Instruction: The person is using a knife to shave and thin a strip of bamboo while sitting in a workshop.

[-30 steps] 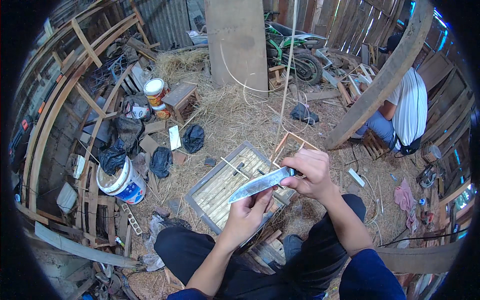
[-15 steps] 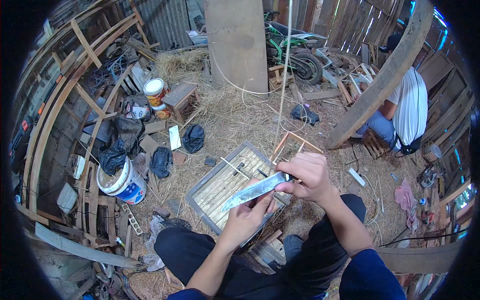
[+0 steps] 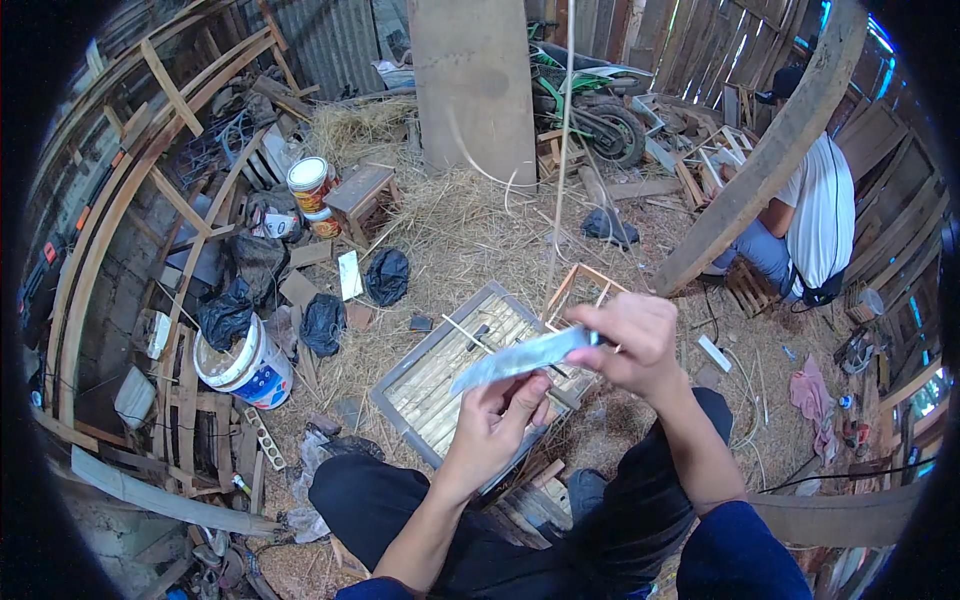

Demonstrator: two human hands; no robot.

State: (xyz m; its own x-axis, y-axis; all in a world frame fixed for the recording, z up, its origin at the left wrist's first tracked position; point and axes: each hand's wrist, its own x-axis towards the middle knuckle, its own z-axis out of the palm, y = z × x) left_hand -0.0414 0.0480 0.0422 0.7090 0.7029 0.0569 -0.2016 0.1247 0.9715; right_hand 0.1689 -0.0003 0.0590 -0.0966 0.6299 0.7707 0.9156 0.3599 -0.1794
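Observation:
My right hand (image 3: 630, 345) is closed around the handle of a knife (image 3: 520, 360), its broad grey blade pointing left and blurred by motion. Just below the blade, my left hand (image 3: 495, 420) is closed, thumb pressed toward the fingers. A long, thin pale strip (image 3: 562, 150), like split bamboo or cane, runs from the top of the view down to the blade and my left hand. Its lower end is hidden there, but it appears pinched in my left fingers. Beneath both hands lies a slatted wooden panel with a grey frame (image 3: 410, 420), with a small dark-headed tool (image 3: 478, 336) on it.
A small wooden frame (image 3: 575, 285) stands beyond the panel. Left are a white bucket (image 3: 262, 375), black plastic bags (image 3: 322, 325) and a stool (image 3: 362, 190). A slanting post (image 3: 760, 170) rises at right, near a seated person (image 3: 820, 215). A motorcycle (image 3: 600, 110) is at the back.
The knife and my right hand have shifted slightly right, and the blade has turned and blurred. My left thumb no longer touches the blade's underside so closely. The pale strip has swayed left.

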